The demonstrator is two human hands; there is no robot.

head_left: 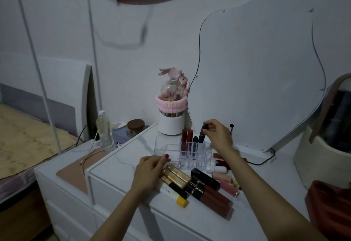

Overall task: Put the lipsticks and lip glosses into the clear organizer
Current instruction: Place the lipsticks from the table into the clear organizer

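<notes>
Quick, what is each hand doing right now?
Left hand: resting on the gold lip glosses; grip cannot be told.
Right hand: closed on a dark lipstick over the clear organizer.

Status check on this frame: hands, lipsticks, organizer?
Right hand lowering dark lipstick into clear organizer. Left hand on gold tubes. Nothing blocking.

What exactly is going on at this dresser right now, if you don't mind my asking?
A person is sorting lip products into a clear organizer on a white dresser. The right hand is lowering a dark lipstick into a back slot, beside a few tubes already standing there. The left hand rests on the pile of lip glosses lying in front, not yet put away.
</notes>
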